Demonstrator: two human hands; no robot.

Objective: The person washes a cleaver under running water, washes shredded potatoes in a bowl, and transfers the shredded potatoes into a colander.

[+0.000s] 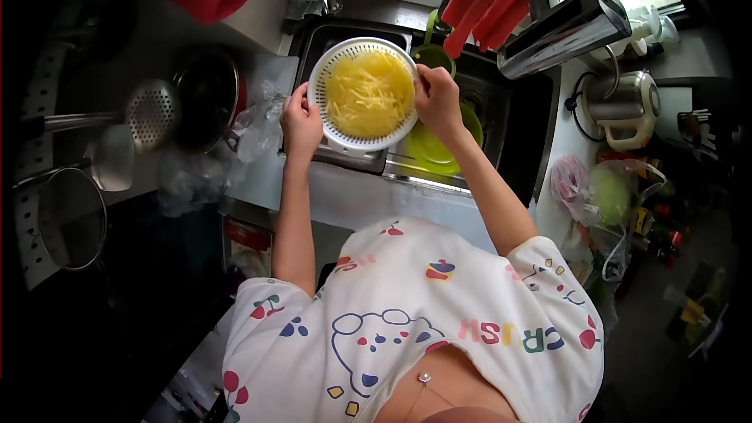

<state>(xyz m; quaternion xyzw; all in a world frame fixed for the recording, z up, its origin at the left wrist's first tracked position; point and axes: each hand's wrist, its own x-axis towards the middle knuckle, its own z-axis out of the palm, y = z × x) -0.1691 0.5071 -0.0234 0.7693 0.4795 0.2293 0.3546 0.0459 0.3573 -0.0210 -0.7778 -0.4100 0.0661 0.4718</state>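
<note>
Between my hands is a white colander [338, 55] with slotted sides, filled with pale yellow shreds [368, 98] that look like shredded potato. My left hand [301, 127] grips its left rim, thumb on the edge. On the opposite side, my right hand [437, 102] is closed round the right rim. The colander is over the double sink [313, 37], mostly above the left basin. A bright green bowl [439, 149] sits in the sink below my right forearm, partly hidden by it and the colander. Another green container [435, 56] is behind my right hand.
A large chrome faucet [564, 31] with red gloves [489, 0] draped by it juts over the right basin. An electric kettle [624, 110] and plastic bags [607, 196] stand to the right. A skimmer [152, 113], a spatula [113, 160] and a strainer [72, 219] hang at left.
</note>
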